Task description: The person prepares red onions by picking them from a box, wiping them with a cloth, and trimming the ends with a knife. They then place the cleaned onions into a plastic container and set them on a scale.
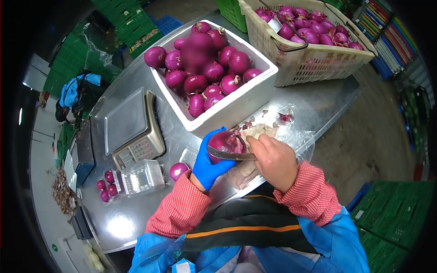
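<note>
My left hand (210, 164), in a blue glove, is wrapped round a red onion (224, 142) in front of the white foam box. My bare right hand (274, 160) grips a knife (231, 155), whose curved metal blade lies across the near side of that onion. The white foam box (232, 109) is heaped with red onions. Loose skins (285, 117) and a crumpled, skin-coloured bag or cloth (259, 132) lie just beyond my hands. To the left of my gloved hand, a single onion (179, 171) rests on the metal table.
A weighing scale (132, 125) stands on the metal table (120, 225) at the left, near a clear plastic tray (143, 178) and a pack of several small onions (108, 186). A cream crate (314, 68) of onions is at the back right. Green crates (387, 209) stand lower right.
</note>
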Available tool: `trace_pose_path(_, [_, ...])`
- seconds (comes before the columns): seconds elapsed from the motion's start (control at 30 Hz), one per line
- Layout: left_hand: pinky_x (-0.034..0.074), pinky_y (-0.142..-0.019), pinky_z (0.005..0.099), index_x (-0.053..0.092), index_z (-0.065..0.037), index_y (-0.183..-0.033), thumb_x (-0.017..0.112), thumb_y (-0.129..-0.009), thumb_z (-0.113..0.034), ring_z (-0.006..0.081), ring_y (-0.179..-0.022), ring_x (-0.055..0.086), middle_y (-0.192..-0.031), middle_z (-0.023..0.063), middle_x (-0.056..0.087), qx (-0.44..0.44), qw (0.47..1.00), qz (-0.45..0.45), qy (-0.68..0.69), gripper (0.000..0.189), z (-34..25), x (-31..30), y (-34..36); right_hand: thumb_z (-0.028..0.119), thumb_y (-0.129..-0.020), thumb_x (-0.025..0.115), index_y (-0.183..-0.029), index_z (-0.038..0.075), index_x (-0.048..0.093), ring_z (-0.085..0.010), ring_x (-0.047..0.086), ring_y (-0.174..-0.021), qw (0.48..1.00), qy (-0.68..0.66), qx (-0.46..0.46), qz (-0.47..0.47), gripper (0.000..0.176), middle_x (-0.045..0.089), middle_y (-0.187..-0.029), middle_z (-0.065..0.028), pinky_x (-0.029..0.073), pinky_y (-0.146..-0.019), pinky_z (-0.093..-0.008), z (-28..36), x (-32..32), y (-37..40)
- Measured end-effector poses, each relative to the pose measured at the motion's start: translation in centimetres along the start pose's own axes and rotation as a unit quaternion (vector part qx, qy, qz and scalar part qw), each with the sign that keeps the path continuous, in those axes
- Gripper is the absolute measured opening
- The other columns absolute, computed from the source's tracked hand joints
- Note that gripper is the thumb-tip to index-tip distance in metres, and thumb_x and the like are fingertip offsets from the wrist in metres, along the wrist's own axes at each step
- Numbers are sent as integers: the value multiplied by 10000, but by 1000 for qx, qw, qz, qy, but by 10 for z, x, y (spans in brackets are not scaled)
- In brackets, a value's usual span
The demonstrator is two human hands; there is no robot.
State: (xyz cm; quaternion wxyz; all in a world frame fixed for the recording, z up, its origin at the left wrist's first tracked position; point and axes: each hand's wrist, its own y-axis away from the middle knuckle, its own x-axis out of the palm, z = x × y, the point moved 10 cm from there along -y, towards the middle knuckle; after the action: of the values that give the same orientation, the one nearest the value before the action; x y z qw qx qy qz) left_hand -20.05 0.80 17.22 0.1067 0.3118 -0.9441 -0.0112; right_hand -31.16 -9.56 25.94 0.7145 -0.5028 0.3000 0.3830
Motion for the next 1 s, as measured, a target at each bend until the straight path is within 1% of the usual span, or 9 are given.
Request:
trace_pose_path(0.07, [389,-1084,375,357,-37,-1400,851,-715,-197,234,-1290,465,-1417,117,442,32,998,19,-56,859,-10,7,4,87,-754,617,-1062,24,636,-182,618,-693,1000,25,-6,-12,315,553,-801,-54,510,-593,-300,1,3,-6])
trace_pose_path(0.17, [402,-1068,375,355,-34,-1395,850,-717,-206,234,-1272,477,-1402,126,448,0,999,26,-33,856,-5,9,9,86,-768,605,-1068,11,631,-177,622,-693,999,26,-16,-13,310,569,-817,-55,510,-588,-290,1,8,-8])
trace_pose_path(0.27, [402,-1071,377,347,-36,-1399,853,-709,-208,238,-1280,470,-1405,133,443,60,996,20,-65,873,-15,7,11,80,-760,623,-1080,14,630,-186,632,-703,999,23,-19,-13,327,577,-822,-58,516,-593,-296,-3,12,-1])
trace_pose_path(0.4, [398,-1076,378,337,-39,-1404,856,-697,-195,242,-1280,471,-1405,140,440,59,997,0,-52,891,-22,2,14,53,-722,662,-1095,29,630,-202,642,-712,1000,14,28,-2,374,583,-826,-67,520,-595,-309,-23,14,13])
trace_pose_path(0.7, [396,-1079,383,314,-41,-1422,845,-681,-171,259,-1289,469,-1431,151,414,66,993,12,-92,921,-16,11,20,92,-768,685,-1074,13,620,-232,658,-745,997,-42,70,12,322,613,-888,-90,524,-608,-324,-32,19,18])
trace_pose_path(0.8, [405,-1070,384,321,-40,-1425,842,-674,-169,266,-1262,496,-1387,155,460,78,988,-3,-135,922,-15,0,18,147,-841,683,-1129,-15,600,-251,679,-870,953,-241,173,63,341,651,-1031,-127,535,-733,-315,-44,26,25])
trace_pose_path(0.9, [413,-1062,374,337,-35,-1420,847,-666,-191,273,-1248,513,-1373,162,477,60,986,9,-154,923,-6,5,21,197,-899,663,-1204,-25,576,-241,664,-1008,889,-409,199,44,387,657,-1128,-166,499,-869,-317,-47,42,18])
trace_pose_path(0.93, [413,-1065,378,328,-32,-1429,855,-657,-196,270,-1256,508,-1391,162,466,48,982,4,-185,949,-2,0,24,206,-914,658,-1251,-21,561,-227,632,-1080,866,-447,215,63,418,661,-1138,-180,460,-936,-328,-50,57,19])
trace_pose_path(1.0, [414,-1072,385,309,-27,-1448,870,-638,-207,263,-1272,499,-1427,162,443,16,969,-13,-245,1001,11,-19,34,206,-911,658,-1245,-22,566,-217,639,-1047,855,-449,243,93,414,675,-1105,-168,468,-917,-326,-49,69,21])
